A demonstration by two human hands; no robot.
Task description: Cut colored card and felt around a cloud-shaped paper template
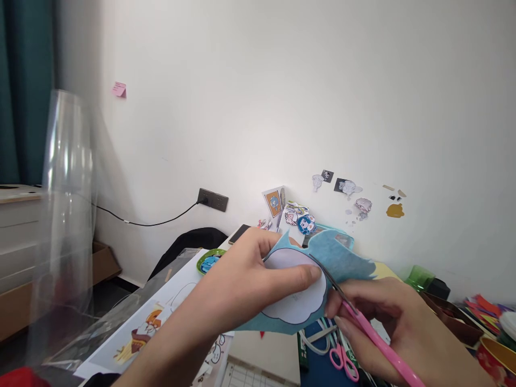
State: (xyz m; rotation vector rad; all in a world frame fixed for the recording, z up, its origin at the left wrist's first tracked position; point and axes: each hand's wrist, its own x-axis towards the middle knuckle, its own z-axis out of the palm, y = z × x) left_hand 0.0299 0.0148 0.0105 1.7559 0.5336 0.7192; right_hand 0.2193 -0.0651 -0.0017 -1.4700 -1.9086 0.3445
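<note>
My left hand (253,277) grips a piece of light blue felt (341,255) together with a white, scallop-edged paper template (298,306). Its thumb presses flat on the paper and its fingers go behind the felt. In my right hand (397,317) is a pair of scissors with pink handles (374,336). Their thin metal blades meet the felt along the right edge of the template. Part of the felt's top edge is cut into jagged points. Below the felt, a second, smaller pair of pink-handled scissors (343,363) lies on the table.
A green dish (201,258) with blue pieces stands behind my left forearm. Printed sheets (133,338) lie at left, near a clear plastic roll (66,226). Cutout cards (296,217) lean at the wall. At right are a brown tray (451,317) and a red-yellow container (497,360).
</note>
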